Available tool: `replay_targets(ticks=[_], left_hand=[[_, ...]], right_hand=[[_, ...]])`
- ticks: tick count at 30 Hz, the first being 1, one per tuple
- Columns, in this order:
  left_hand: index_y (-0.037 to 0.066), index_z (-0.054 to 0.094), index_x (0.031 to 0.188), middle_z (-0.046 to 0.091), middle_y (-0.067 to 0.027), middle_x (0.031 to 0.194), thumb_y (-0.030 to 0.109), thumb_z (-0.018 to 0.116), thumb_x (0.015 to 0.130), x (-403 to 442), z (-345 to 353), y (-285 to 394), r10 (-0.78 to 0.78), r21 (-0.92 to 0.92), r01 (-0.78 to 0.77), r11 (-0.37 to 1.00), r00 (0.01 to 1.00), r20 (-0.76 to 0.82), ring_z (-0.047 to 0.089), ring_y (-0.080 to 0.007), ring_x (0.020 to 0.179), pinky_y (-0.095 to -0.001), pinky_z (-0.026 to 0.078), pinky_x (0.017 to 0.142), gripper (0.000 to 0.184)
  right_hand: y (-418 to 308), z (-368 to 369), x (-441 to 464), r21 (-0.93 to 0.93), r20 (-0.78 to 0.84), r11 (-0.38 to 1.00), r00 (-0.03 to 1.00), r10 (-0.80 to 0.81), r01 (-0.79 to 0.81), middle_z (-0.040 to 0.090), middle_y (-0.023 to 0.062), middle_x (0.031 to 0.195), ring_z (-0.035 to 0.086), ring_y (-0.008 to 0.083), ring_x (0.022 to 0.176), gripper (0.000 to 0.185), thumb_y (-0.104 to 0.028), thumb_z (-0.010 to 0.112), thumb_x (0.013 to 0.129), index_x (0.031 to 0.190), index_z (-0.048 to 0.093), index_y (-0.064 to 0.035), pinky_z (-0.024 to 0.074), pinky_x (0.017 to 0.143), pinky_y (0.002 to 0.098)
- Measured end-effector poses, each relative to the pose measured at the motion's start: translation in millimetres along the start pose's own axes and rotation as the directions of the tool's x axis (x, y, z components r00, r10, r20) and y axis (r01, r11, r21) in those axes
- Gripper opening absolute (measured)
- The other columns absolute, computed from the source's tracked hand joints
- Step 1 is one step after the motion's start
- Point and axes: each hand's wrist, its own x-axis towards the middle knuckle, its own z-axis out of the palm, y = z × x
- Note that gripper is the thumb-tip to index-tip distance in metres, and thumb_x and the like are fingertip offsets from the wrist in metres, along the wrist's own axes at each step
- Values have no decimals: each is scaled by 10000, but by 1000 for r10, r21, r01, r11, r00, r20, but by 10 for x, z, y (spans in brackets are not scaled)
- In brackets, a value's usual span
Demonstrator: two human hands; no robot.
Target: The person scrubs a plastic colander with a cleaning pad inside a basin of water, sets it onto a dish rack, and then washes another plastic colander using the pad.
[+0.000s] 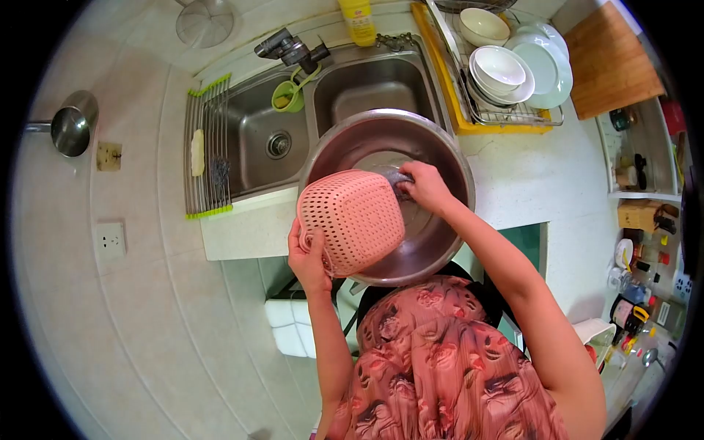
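Observation:
A pink perforated plastic basket point(359, 220) is tipped over the large steel basin point(460, 191), its bottom turned up toward me. My left hand point(310, 262) is closed on the basket's near left rim. At its far right side, my right hand point(427, 188) grips a bunched grey cloth point(398, 181) against the basket. Part of the cloth is hidden by the fingers. Some water seems to lie in the basin, though the basket covers much of its inside.
Behind the basin is a double sink point(257, 150) with a dark faucet point(292, 51) and a small green strainer point(288, 97) hanging from it. A roll-up rack point(209, 165) lies across its left end. White bowls point(500, 70) fill a dish rack at right, beside a wooden board point(612, 62).

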Motion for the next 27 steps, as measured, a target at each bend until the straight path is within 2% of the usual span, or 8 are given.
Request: replay_targets(ticks=[2,5,8,12,16,20,24,27], left_hand=[[-12,414,1437,623,-129,1273,25,704,904,-11,43,18,25,25,-26,999,1000,5,627,-185,1099,-332,538,942,608],[-27,442,1427,604,-123,1295,-1,734,867,-54,150,66,49,6,-49,999,999,22,605,-174,1122,-324,508,973,632],[-36,424,1448,586,-132,1332,-16,728,866,-45,191,41,83,51,-87,995,994,73,596,-184,1151,-329,499,991,657],[-49,408,1462,568,-142,1369,-33,713,874,-35,181,-39,124,22,-126,992,989,78,585,-194,1180,-335,489,1011,663],[-60,406,1461,564,-151,1377,-39,702,883,-6,186,10,90,-20,-89,996,994,63,586,-196,1179,-338,487,1018,649],[-62,412,1457,573,-152,1363,-31,701,889,-5,229,-36,144,-6,-144,990,985,90,597,-194,1161,-332,501,1001,638],[-54,407,1459,580,-160,1356,-8,670,919,34,186,-72,138,12,-139,990,990,30,613,-214,1158,-346,527,981,602],[-53,408,1456,581,-163,1355,6,658,933,3,130,-65,95,33,-95,995,995,-7,619,-225,1159,-356,539,974,582]], right_hand=[[-333,-321,-40,-16,-102,999,993,-53,51,660,132,1053,598,354,1057,241,-109,782,736,939,669,-44,505,889,434],[-622,-494,-104,153,-315,918,898,-307,367,674,141,1022,626,350,1052,272,-64,777,730,977,665,-44,512,888,420],[-1055,-475,-109,454,-151,841,955,-255,296,675,136,1079,638,329,1032,298,19,741,723,1005,678,-58,518,878,397],[-953,-304,-78,303,-292,854,894,-339,423,697,113,980,657,315,972,310,58,730,712,1001,698,-49,529,868,397],[-635,-347,-95,415,-209,903,978,-24,111,695,85,969,677,258,945,367,107,719,699,1011,757,-83,558,826,346],[-1166,-284,-75,292,-353,823,855,-380,487,685,97,986,684,252,902,307,85,720,745,990,761,-94,551,803,326],[-596,-139,-3,410,-211,911,976,55,37,676,139,974,656,325,932,273,38,714,724,967,763,-78,534,826,392],[-201,-256,-38,-18,-220,1000,975,-15,11,646,136,944,625,340,965,193,-10,706,734,917,735,-63,519,856,416]])
